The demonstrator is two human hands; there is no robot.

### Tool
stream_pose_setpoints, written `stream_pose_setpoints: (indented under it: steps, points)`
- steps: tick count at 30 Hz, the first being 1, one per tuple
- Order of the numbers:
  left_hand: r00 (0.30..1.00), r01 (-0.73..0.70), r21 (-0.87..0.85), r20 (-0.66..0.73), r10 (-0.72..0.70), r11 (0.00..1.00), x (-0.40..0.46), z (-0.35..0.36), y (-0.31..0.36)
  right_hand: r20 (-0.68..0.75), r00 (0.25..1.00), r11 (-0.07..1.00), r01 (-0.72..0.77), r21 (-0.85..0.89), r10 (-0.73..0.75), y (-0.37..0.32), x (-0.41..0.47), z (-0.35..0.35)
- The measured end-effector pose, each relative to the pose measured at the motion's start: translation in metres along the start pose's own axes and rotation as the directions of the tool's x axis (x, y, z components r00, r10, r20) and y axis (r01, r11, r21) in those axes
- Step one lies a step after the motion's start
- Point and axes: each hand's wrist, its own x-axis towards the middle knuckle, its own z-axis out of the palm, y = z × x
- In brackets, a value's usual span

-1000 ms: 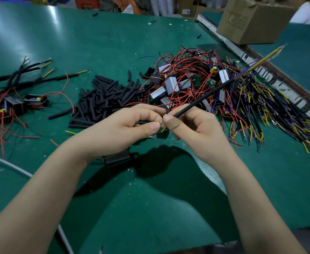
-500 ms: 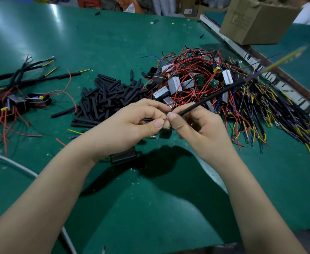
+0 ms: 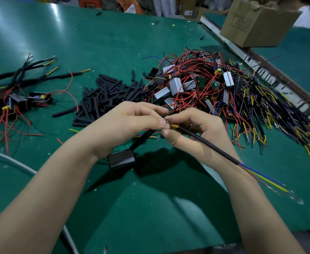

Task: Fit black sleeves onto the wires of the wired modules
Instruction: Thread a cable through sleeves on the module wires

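**Sleeved wire bundle pinched between both hands over the green table**

The left hand [image 3: 130, 125] and the right hand [image 3: 196, 131] met fingertip to fingertip above the green table [image 3: 150, 208]. The right hand's thumb and forefinger were pinched on the near end of a black sleeve [image 3: 211, 144], where a short yellow wire tip showed just at the fingertips. The left hand's thumb and curled fingers closed on that same tip from the other side. The sleeve ran from the pinch down and right across the right wrist, and blue, yellow and red wires [image 3: 265, 179] came out of its far end, blurred at their tips. Below the left hand a black module [image 3: 121, 159] lay on the table, with a sleeved lead rising from it into the left palm. Behind the hands lay a pile of loose black sleeves [image 3: 108, 96], beside it a heap of unsleeved modules [image 3: 192, 83], and finished modules [image 3: 13, 99] well apart at the left.
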Motion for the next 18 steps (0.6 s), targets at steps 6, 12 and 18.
stream_pose_setpoints:
  steps: [6, 12, 18]
  points:
    - [1.000, 0.014, 0.030, -0.027, -0.013, 0.999, 0.0016, 0.0016, -0.0022, -0.024, 1.000, 0.994, 0.014, -0.112, -0.017, 0.0070, 0.0002, -0.0004]
    - [0.998, -0.009, 0.073, -0.054, 0.013, 0.997, 0.0020, 0.0030, -0.0031, -0.032, 0.999, 0.993, 0.023, -0.112, -0.026, 0.0079, 0.0009, -0.0001]
    - [0.999, -0.034, 0.064, -0.015, 0.035, 0.997, 0.0012, -0.0007, -0.0018, -0.022, 0.999, 0.999, -0.038, 0.018, 0.039, 0.0015, 0.0012, -0.0001]
